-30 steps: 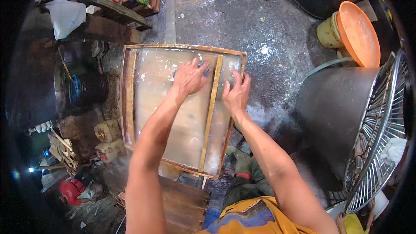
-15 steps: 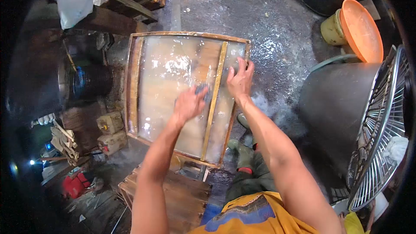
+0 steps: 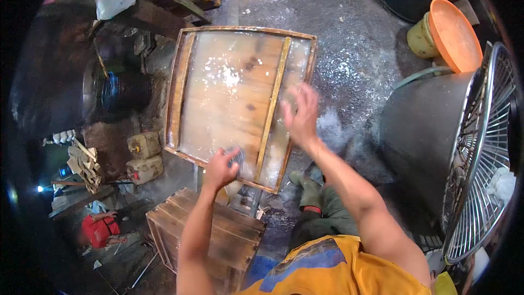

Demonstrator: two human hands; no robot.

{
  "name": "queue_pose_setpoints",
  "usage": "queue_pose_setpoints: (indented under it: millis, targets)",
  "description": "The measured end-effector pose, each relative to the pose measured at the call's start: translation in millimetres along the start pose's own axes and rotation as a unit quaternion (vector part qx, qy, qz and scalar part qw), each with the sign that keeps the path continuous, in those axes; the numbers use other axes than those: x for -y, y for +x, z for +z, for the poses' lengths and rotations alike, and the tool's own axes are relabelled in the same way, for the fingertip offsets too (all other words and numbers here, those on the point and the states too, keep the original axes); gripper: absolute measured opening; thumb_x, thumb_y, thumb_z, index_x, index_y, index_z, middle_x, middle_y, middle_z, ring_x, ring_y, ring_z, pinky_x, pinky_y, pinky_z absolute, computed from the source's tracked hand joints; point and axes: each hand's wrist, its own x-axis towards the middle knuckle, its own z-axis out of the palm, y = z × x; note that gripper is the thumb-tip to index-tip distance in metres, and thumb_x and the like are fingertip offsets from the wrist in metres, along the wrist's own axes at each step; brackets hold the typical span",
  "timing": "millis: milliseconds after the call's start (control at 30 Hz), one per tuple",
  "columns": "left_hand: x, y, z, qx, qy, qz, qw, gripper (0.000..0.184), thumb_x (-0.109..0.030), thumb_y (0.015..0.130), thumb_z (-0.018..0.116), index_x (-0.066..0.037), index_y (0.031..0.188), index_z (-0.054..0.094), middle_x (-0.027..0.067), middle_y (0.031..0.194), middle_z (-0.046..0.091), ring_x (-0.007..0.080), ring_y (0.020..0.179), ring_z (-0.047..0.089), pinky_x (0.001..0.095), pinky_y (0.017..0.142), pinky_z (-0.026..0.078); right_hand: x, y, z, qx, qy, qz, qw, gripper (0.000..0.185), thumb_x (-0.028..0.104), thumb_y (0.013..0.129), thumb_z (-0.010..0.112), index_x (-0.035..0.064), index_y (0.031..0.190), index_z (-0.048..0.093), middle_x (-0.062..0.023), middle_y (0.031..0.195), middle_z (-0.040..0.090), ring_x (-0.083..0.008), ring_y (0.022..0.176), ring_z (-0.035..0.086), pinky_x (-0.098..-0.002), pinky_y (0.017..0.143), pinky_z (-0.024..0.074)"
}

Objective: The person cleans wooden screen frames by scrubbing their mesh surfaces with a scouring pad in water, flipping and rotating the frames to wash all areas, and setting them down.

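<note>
A shallow wooden tray [image 3: 240, 28] with a raised rim holds a thin, shiny layer of cloudy wet liquid. Two narrow slats cross it lengthwise, one of them the right slat [image 3: 275, 95]. My left hand [image 3: 218, 169] is at the tray's near edge, fingers closed on a small grey scouring pad [image 3: 237, 155]; its exact make is blurred. Over the strip right of that slat is my right hand [image 3: 302, 117], smeared by motion, with fingers apart and nothing seen in it.
Below the tray stands a stack of wooden trays [image 3: 213, 229]. Dirty jerrycans [image 3: 144, 155] are at left. On the right are a large dark vat [image 3: 420, 125], a metal fan guard [image 3: 486, 186], and an orange basin [image 3: 456, 35] by a bucket [image 3: 421, 38]. A person in red [image 3: 101, 229] is lower left.
My left hand has drawn the pad from the middle of the tray to its near edge. My right hand has left the right rim and shifted slightly nearer me.
</note>
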Motion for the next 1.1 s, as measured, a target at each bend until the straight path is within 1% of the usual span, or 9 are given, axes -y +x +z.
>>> queue_pose_setpoints:
  millis: [100,200,233,333,433,567,833,933,1100]
  targets:
    - [-27,27,-2,-0.186,-0.193,0.012,0.963,0.047,-0.016,0.087,0.060,-0.006,0.133,0.059,0.0166,0.107,0.061,0.0267,0.101,0.062,0.0363,0.088,0.050,58,-46,-32,0.144,0.185,0.062,0.970,0.059,0.022,0.081,0.075,0.0062,0.133,0.052,-0.0168,0.136,0.049,-0.0349,0.126,0.047,-0.0467,0.107,0.0379]
    - [-100,71,7,-0.189,-0.524,0.018,0.830,0.047,-0.016,0.098,0.053,0.005,0.139,0.048,0.0128,0.135,0.054,0.0194,0.122,0.052,0.0313,0.100,0.043,73,-38,-24,0.104,0.393,0.175,0.897,0.070,0.024,0.078,0.079,0.0061,0.138,0.048,-0.0147,0.136,0.052,-0.0287,0.128,0.047,-0.0421,0.106,0.0401]
    - [-117,82,9,-0.157,-0.599,0.054,0.783,0.047,-0.017,0.100,0.051,0.006,0.140,0.045,0.0121,0.141,0.051,0.0186,0.127,0.048,0.0305,0.104,0.040,70,-24,-30,0.112,0.359,0.158,0.913,0.072,0.022,0.078,0.079,0.0069,0.140,0.046,-0.0153,0.136,0.052,-0.0288,0.127,0.049,-0.0418,0.106,0.0408]
    - [-133,120,28,-0.131,-0.641,0.017,0.756,0.047,-0.028,0.100,0.052,-0.003,0.139,0.051,0.0155,0.142,0.050,0.0246,0.125,0.051,0.0358,0.105,0.040,36,35,-44,0.110,0.270,0.137,0.947,0.076,0.018,0.076,0.078,0.0080,0.143,0.043,-0.0164,0.134,0.055,-0.0293,0.122,0.054,-0.0404,0.104,0.0427]
    - [-140,106,14,-0.202,-0.385,-0.002,0.901,0.047,-0.024,0.098,0.057,0.002,0.137,0.051,0.0134,0.127,0.058,0.0187,0.112,0.056,0.0299,0.096,0.045,-4,86,-27,0.020,0.183,0.150,0.971,0.067,0.016,0.076,0.074,0.0065,0.137,0.048,-0.0191,0.130,0.058,-0.0321,0.120,0.057,-0.0400,0.104,0.0433]
    - [-86,62,58,-0.221,-0.451,-0.016,0.865,0.044,-0.018,0.095,0.062,0.002,0.133,0.054,0.0144,0.121,0.060,0.0196,0.100,0.061,0.0320,0.086,0.050,-26,142,8,0.057,0.033,0.201,0.977,0.060,0.018,0.078,0.065,0.0090,0.135,0.051,-0.0233,0.129,0.058,-0.0391,0.120,0.055,-0.0454,0.103,0.0441]
    - [-16,-95,108,-0.237,-0.515,-0.203,0.798,0.037,-0.012,0.096,0.060,0.007,0.128,0.056,0.0126,0.116,0.064,0.0168,0.104,0.061,0.0306,0.090,0.049,-32,163,54,0.127,-0.129,0.214,0.960,0.061,0.012,0.076,0.054,0.0083,0.137,0.051,-0.0221,0.120,0.064,-0.0377,0.116,0.059,-0.0453,0.100,0.0465]
    - [-6,-130,128,-0.245,-0.551,-0.268,0.751,0.035,-0.012,0.097,0.061,0.008,0.125,0.057,0.0083,0.109,0.064,0.0134,0.096,0.060,0.0276,0.088,0.050,-37,150,50,0.169,-0.070,0.228,0.956,0.060,0.012,0.075,0.060,0.0069,0.134,0.053,-0.0224,0.116,0.065,-0.0376,0.111,0.062,-0.0440,0.095,0.0493]
    - [-3,-139,147,-0.262,-0.583,-0.291,0.712,0.033,-0.013,0.096,0.062,0.007,0.122,0.060,0.0044,0.103,0.064,0.0102,0.090,0.059,0.0239,0.082,0.050,-16,59,46,0.212,-0.109,0.112,0.965,0.062,0.020,0.075,0.071,0.0063,0.132,0.051,-0.0201,0.122,0.061,-0.0367,0.114,0.059,-0.0454,0.097,0.0487]
